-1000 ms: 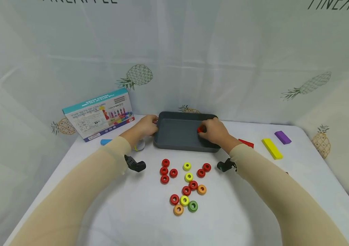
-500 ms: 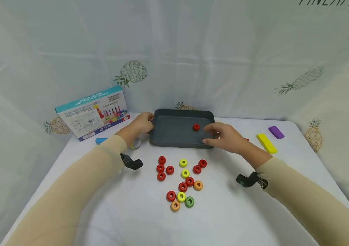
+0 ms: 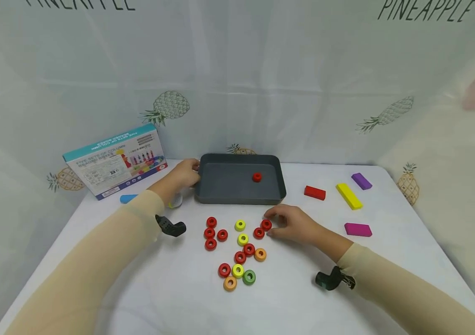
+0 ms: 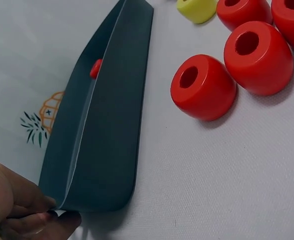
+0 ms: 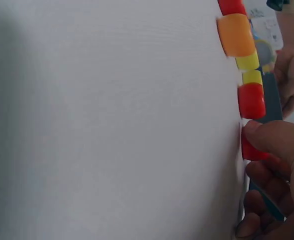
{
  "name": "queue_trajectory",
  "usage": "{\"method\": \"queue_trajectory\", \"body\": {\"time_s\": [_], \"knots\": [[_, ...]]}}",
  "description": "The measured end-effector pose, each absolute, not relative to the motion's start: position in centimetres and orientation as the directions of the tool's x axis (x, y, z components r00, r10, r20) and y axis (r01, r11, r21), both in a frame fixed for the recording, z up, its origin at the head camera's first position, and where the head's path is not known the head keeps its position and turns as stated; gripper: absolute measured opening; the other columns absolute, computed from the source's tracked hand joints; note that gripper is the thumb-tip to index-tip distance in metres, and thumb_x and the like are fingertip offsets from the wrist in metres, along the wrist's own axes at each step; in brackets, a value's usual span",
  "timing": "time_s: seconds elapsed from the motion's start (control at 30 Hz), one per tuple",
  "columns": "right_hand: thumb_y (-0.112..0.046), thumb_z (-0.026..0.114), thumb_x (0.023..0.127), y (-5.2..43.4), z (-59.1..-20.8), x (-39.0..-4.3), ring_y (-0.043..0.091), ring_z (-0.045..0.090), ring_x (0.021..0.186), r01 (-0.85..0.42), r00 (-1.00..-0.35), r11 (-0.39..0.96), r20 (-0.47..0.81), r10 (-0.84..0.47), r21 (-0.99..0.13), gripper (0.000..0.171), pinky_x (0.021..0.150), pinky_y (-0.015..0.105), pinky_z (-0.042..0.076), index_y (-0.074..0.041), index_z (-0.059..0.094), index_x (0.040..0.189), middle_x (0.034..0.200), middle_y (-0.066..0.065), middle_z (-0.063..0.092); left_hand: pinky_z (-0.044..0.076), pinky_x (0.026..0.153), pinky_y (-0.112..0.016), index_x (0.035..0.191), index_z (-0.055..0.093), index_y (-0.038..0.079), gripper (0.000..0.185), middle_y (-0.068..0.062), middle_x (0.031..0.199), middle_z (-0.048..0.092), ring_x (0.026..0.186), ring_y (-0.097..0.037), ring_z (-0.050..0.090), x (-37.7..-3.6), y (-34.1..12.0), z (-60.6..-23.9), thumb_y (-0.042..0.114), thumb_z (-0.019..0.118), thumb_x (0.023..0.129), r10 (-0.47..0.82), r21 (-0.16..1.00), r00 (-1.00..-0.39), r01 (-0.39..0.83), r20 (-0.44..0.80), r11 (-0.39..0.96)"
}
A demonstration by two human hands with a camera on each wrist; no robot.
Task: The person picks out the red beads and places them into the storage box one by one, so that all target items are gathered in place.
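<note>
Clock directions: 12 points away from the person, 9 to the person's left.

- 1 left hand (image 3: 186, 173): thumb and fingers pinching the rim at the 9 o'clock end of the tray (image 3: 226, 184).
- 1 right hand (image 3: 293, 225): thumb and fingers curled around 1 red bead (image 3: 266, 225), at the 2 o'clock edge of the loose beads on the table (image 3: 287, 293).
- 1 tray: dark grey, shallow, at 12 o'clock from the loose beads. Contents: 1 further red bead (image 3: 257, 177), to the 3 o'clock side of the middle.
- Loose red beads: 9, counting the gripped piece; 4 lie grouped at 10 o'clock, and 1 touches the gripped bead at its 7 o'clock.
- Other loose beads: 3 yellow beads (image 3: 243, 243), 2 orange beads (image 3: 260, 259), 1 green bead (image 3: 249, 283) at 5 o'clock.
- Blocks, from the right hand: red block (image 3: 315, 193) at 1 o'clock; yellow block (image 3: 349, 196) and purple block (image 3: 362, 181) at 2; magenta block (image 3: 358, 230) at 3.
- 1 printed box (image 3: 116, 163): tilted, at the tray's 9 o'clock, beyond the left hand.
- 1 blue item (image 3: 127, 198): partly hidden by the left sleeve (image 3: 107, 251).
- 1 pineapple-print cloth (image 3: 262, 121): hanging at 12 o'clock behind the table.
</note>
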State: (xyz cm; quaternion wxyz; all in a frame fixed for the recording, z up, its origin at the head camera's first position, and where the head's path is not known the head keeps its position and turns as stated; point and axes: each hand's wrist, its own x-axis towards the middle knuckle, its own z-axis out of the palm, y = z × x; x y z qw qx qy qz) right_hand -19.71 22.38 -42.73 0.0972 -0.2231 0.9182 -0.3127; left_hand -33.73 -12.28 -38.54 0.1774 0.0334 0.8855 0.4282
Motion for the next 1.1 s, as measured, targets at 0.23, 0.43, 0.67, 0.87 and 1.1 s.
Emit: {"method": "queue_trajectory", "body": {"time_s": [0.23,0.43,0.67,0.87,1.1], "knots": [[-0.023,0.083,0.084,21.6,-43.0,-19.6,0.013,0.057,0.100,-0.395,-0.872,0.706,-0.003,-0.490,-0.588,0.035,0.089,0.036,0.054,-0.020,0.072,0.117,0.111,-0.011,0.068,0.057,0.093,-0.042,0.153,0.037,-0.002,0.066,-0.022,0.150,0.045,0.129,-0.034,0.053,-33.3,-12.5,-38.5,-0.007,0.050,0.088,0.215,0.770,-0.937,-0.081,-0.275,0.632],[-0.024,0.082,0.084,21.7,-42.2,-19.9,0.016,0.057,0.100,-0.398,-0.882,0.714,0.025,-0.471,-0.576,0.032,0.085,0.035,0.055,-0.023,0.071,0.114,0.106,-0.012,0.067,0.057,0.093,-0.041,0.153,0.037,0.000,0.067,-0.020,0.152,0.044,0.130,-0.033,0.052,-33.4,-12.8,-38.4,-0.006,0.050,0.088,0.200,0.754,-0.933,-0.102,-0.299,0.649],[-0.018,0.079,0.084,23.0,-38.1,-22.8,0.030,0.059,0.102,-0.393,-0.907,0.721,0.111,-0.406,-0.571,0.031,0.080,0.043,0.054,-0.014,0.073,0.115,0.108,0.000,0.071,0.056,0.094,-0.041,0.153,0.036,-0.001,0.067,-0.019,0.151,0.046,0.128,-0.032,0.054,-33.8,-12.3,-38.3,-0.006,0.050,0.088,0.209,0.747,-0.933,-0.087,-0.293,0.659],[-0.024,0.075,0.087,22.3,-37.3,-27.0,0.031,0.057,0.095,-0.278,-0.953,0.805,0.041,-0.302,-0.524,0.034,0.072,0.037,0.049,-0.009,0.071,0.117,0.108,0.009,0.069,0.056,0.096,-0.041,0.152,0.038,-0.001,0.065,-0.019,0.150,0.047,0.127,-0.032,0.055,-33.9,-11.6,-38.3,-0.006,0.052,0.089,0.219,0.740,-0.929,-0.079,-0.297,0.668],[-0.026,0.075,0.086,20.2,-39.4,-30.3,0.033,0.056,0.101,-0.262,-0.954,0.870,-0.021,-0.298,-0.417,0.035,0.079,0.043,0.051,-0.007,0.073,0.115,0.105,0.011,0.071,0.056,0.094,-0.039,0.151,0.041,0.001,0.064,-0.017,0.149,0.048,0.126,-0.029,0.055,-33.7,-11.9,-38.1,-0.006,0.052,0.089,0.191,0.723,-0.936,-0.088,-0.295,0.685]]}}
